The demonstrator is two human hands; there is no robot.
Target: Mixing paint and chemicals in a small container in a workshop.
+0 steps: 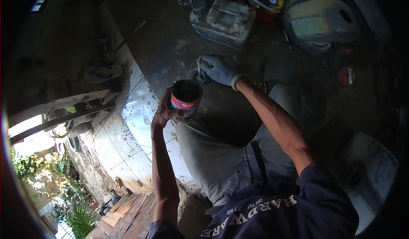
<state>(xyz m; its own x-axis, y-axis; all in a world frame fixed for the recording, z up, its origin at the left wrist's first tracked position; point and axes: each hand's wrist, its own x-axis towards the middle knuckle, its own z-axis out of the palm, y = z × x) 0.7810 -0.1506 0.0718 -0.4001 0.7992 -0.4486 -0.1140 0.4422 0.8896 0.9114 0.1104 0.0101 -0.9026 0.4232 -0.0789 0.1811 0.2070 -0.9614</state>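
My bare left hand (164,111) is wrapped round an open paint can (185,99) with a red and blue label, held above my left thigh. Its inside looks dark. Beyond it my right hand (218,68), in a grey-blue glove, is closed on a thin pale stick (198,66). The stick's lower end reaches down into a small round container (203,78) on the dark floor. What lies in that container is too dim to make out.
Ahead stands a paint-stained jerrycan (223,21), with a red bucket (268,8) to its right. Further right lie a partly sanded motorcycle tank (324,19), a blue pen (287,39) and a round red tin (346,76). White tiles (132,111) border the dark floor at left.
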